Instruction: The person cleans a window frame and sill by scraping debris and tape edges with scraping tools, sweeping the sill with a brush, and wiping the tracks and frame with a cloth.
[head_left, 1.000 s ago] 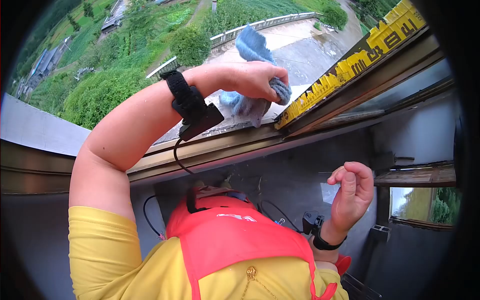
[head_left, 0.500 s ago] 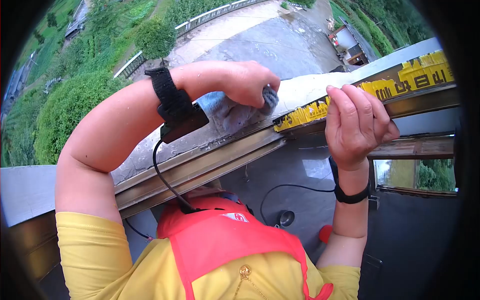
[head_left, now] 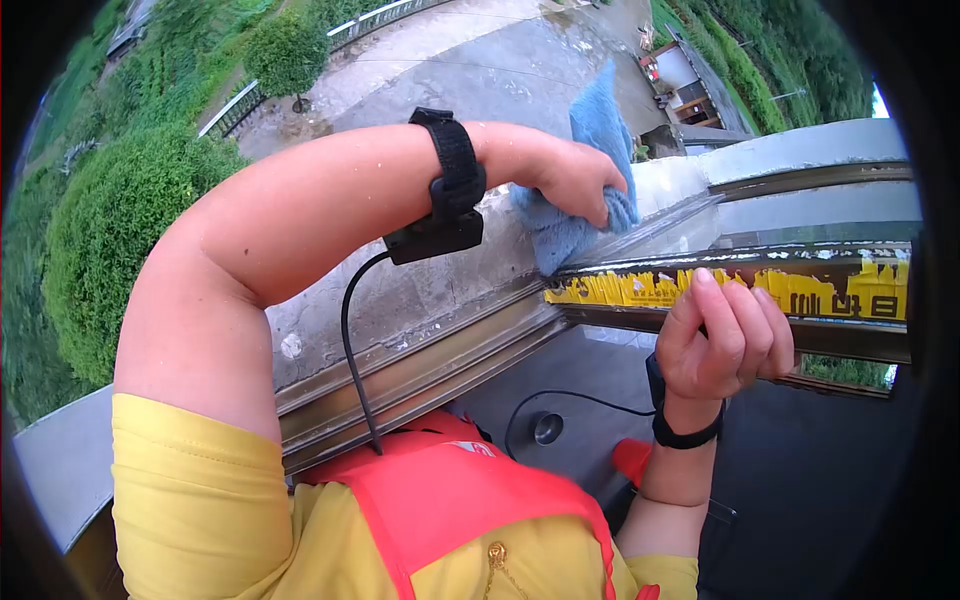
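My left hand (head_left: 585,185) is closed on a blue cloth (head_left: 598,105), bunched under my fingers with one end sticking up past them. The cloth rests on the weathered outer sill (head_left: 480,265), its lower corner at the end of the window frame bar (head_left: 850,333). Yellow printed tape (head_left: 625,290), torn in places, runs along that bar. My right hand (head_left: 725,340) has its fingers curled at the bar, thumb pointing up over the tape. The fingertips are partly hidden, but the hand appears to grip the bar.
A metal window track (head_left: 430,355) runs along the sill's inner side. Cables hang from the black devices on my wrists, one device (head_left: 435,238) at the left. Below are a metal bowl (head_left: 547,427) and a red object (head_left: 632,460). Outside, a paved yard (head_left: 480,75) lies far below.
My left hand has moved right along the sill with the cloth, whose end now stands up. The taped bar appears more level, with my right hand still at it. The view has shifted.
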### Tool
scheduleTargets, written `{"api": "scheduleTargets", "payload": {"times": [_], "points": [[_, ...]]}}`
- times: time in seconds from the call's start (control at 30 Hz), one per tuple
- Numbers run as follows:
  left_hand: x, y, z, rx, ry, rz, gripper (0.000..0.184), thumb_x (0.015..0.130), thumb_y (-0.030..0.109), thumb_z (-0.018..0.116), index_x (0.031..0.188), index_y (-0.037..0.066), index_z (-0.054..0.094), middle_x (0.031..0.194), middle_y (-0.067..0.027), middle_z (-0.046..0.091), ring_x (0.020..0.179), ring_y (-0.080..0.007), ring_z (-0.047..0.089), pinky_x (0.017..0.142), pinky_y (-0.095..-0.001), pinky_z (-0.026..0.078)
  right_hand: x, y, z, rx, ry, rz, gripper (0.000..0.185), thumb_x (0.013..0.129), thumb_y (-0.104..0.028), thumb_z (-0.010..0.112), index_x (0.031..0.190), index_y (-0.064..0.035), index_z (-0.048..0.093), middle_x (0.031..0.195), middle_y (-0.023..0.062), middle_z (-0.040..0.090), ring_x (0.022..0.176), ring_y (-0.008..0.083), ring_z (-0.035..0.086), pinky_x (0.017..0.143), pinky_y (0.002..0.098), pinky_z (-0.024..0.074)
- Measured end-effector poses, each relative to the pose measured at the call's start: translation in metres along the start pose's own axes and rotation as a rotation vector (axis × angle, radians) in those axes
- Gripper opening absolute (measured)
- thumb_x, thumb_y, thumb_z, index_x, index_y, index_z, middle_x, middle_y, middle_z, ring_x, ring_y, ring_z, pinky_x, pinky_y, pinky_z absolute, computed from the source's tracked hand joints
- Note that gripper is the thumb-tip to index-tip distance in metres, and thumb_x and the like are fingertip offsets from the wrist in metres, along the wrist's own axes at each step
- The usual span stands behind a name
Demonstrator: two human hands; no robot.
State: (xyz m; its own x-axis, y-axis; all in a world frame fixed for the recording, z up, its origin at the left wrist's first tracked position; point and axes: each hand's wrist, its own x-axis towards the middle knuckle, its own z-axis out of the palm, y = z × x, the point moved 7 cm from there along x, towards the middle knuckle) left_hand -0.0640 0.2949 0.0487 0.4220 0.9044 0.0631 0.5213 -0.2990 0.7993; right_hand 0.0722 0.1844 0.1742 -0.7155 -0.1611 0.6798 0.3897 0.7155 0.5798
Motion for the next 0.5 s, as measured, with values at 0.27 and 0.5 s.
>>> {"api": "scheduleTargets", "payload": {"times": [0.27, 0.5], "points": [[0.063, -0.062, -0.071, 0.342, 0.514, -0.3, 0.027, 0.08, 0.017, 0.06, 0.091, -0.006, 0.068, 0.094, -0.0268, 0.066, 0.093, -0.0405, 0.065, 0.08, -0.0446, 0.053, -0.005, -0.001, -0.001, -0.047, -0.111, -0.047, 0.018, 0.084, -0.016, 0.071, 0.099, -0.0212, 0.062, 0.095, -0.0058, 0.053, 0.101, 0.0164, 0.044, 0.088, 0.0233, 0.039], [0.074, -0.023, 0.033, 0.39, 0.067, 0.131, 0.026, 0.085, 0.017, 0.056, 0.106, 0.007, 0.066, 0.104, -0.0206, 0.066, 0.105, -0.0347, 0.062, 0.085, -0.0447, 0.05, -0.001, -0.002, -0.002, -0.079, -0.214, -0.033, 0.022, 0.084, -0.016, 0.07, 0.102, -0.0221, 0.058, 0.099, -0.0055, 0.049, 0.102, 0.0157, 0.042, 0.089, 0.0226, 0.037]]}}
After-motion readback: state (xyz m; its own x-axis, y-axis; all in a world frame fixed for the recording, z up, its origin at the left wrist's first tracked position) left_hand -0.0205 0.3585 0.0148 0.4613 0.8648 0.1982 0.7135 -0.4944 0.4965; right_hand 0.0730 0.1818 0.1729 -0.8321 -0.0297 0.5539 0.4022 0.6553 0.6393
